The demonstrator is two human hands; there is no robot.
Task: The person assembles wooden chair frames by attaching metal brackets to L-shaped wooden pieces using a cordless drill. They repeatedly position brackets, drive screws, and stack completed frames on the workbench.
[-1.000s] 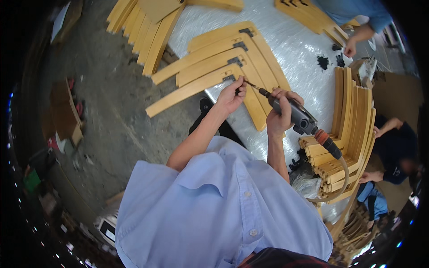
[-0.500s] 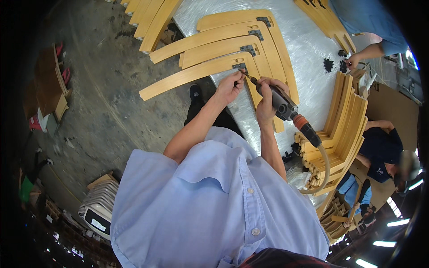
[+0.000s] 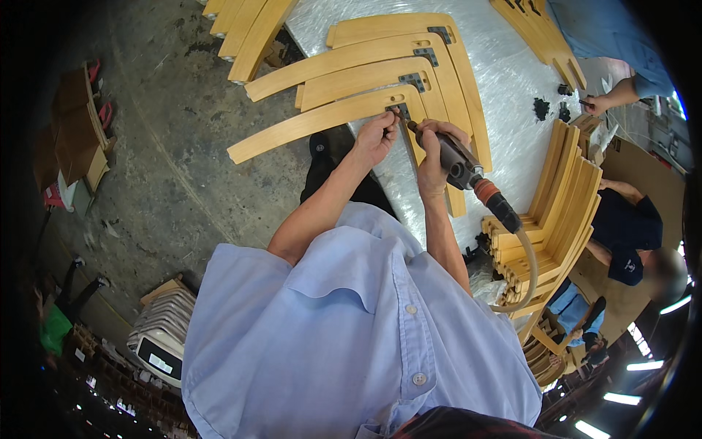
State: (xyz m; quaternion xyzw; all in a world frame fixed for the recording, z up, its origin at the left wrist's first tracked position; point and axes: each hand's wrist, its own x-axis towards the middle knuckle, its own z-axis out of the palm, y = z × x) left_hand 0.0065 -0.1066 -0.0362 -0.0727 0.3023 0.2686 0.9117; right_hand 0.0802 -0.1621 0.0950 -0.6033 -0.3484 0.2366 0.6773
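Observation:
My right hand [image 3: 434, 162] is wrapped round a dark air-powered screwdriver [image 3: 459, 165] with an orange collar and a hose at its rear. Its bit points up and left at a dark metal corner bracket [image 3: 403, 110] on the nearest curved wooden frame piece [image 3: 311, 126]. Close to the bit's tip, my left hand [image 3: 376, 139] is closed in a pinch beside the bracket; whatever its fingers hold is too small to make out. Behind lie more frame pieces [image 3: 351, 64], overlapping like steps, each with a similar bracket [image 3: 414, 80] at its corner.
The table [image 3: 515, 69] is covered in shiny plastic film. Stacked wooden pieces stand at right [image 3: 559, 197] and far left [image 3: 256, 36]. Small black parts [image 3: 541, 109] lie near a co-worker's hand [image 3: 597, 105]. The hose [image 3: 534, 274] curves down beside my right arm.
The screwdriver and both my hands stay nearly in place, with the bit still at the nearest bracket. At the right, the co-worker's hand has moved a little away from the black parts.

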